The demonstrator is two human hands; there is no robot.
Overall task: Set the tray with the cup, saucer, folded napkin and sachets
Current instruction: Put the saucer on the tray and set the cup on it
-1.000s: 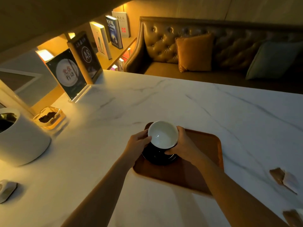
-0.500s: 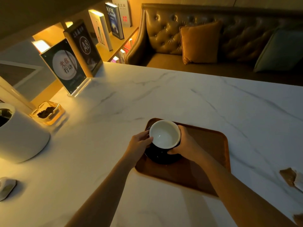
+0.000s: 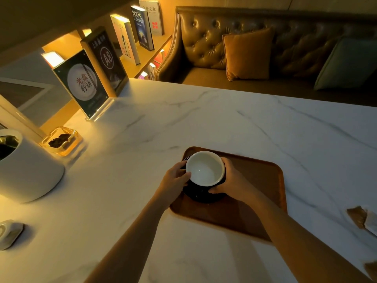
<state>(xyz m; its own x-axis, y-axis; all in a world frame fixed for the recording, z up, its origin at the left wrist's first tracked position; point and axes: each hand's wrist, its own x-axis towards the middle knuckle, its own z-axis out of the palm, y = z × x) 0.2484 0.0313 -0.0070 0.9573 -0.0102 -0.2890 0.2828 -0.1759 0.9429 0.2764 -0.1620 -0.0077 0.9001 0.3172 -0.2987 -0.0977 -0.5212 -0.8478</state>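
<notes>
A brown wooden tray (image 3: 263,180) lies on the white marble table. At its far left corner sits a dark saucer (image 3: 201,196) with a cup (image 3: 205,168), white inside and dark outside, on it. My left hand (image 3: 176,178) grips the cup's left side and my right hand (image 3: 231,180) wraps its right side. A brown and white sachet (image 3: 362,218) lies on the table at the right edge, and another brown packet (image 3: 371,269) shows at the lower right corner. No napkin is in view.
A large white pot (image 3: 30,170) stands at the left, with a glass dish (image 3: 62,140) of dark bits behind it and a small white object (image 3: 9,231) in front. Sign stands (image 3: 82,83) line the far left edge. A leather sofa (image 3: 265,48) lies beyond the table.
Both hands have stayed on the cup over the saucer. The view has tilted slightly, so the right-hand sachets have slid toward the frame's edge.
</notes>
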